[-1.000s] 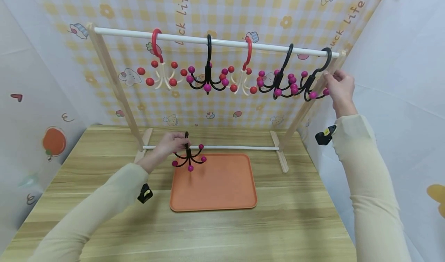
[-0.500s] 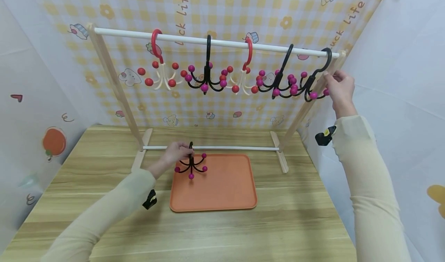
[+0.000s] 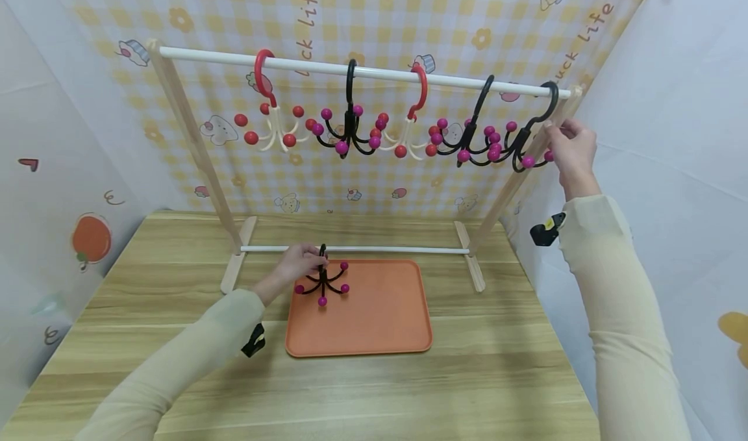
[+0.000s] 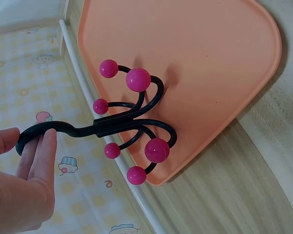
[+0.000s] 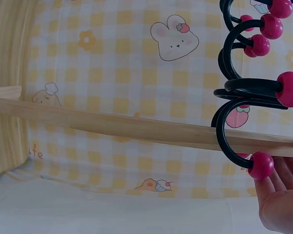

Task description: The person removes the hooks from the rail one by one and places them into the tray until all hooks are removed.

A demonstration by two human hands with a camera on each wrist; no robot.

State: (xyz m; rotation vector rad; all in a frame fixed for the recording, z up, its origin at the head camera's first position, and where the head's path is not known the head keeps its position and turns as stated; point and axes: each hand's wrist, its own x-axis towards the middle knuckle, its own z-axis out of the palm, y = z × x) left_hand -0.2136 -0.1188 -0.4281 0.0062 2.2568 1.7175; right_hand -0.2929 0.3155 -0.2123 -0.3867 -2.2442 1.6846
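My left hand (image 3: 297, 264) pinches the curved top of a black claw hanger (image 3: 323, 277) with magenta ball tips. In the left wrist view its hook passes between thumb and fingers, and the claws hang close over the tray's back left corner. The orange tray (image 3: 380, 311) lies on the table. At the rack's upper right, my right hand (image 3: 574, 149) grips the wooden post (image 5: 136, 129), thumb in front and fingertips hidden behind it. Just left of those fingers hangs another black claw hanger (image 3: 518, 143), its hook over the white rod (image 3: 216, 56).
Two red-hooked hangers with cream claws, a left one (image 3: 274, 126) and a middle one (image 3: 407, 129), hang from the rod between black ones (image 3: 349, 126) (image 3: 467, 136). A lower white rod (image 3: 386, 249) joins the rack's feet behind the tray. Patterned cloth (image 3: 350, 12) covers the back.
My left hand has lowered the black claw hanger toward me and slightly right, over the tray, slowing lately. Some hanging hangers have swung slightly. My right hand stays in place.
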